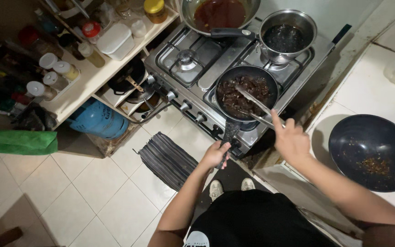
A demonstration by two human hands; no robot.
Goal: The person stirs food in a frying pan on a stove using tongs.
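White tiled floor (92, 201); cluttered wooden shelves (98, 73); dim light

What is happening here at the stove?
A person stands at a gas stove. The left hand grips the handle of a dark frying pan full of dark food. The right hand holds metal tongs in that food. A steel pot sits behind, and an emptied wok lies on the counter.

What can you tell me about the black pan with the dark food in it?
The pan is round, black and shallow, probably non-stick metal, and sits level on the stove's front right burner. Dark brown, glossy food fills it. Its speckled dark handle points toward the person, gripped by the left hand. Metal tongs in the right hand reach into the food.
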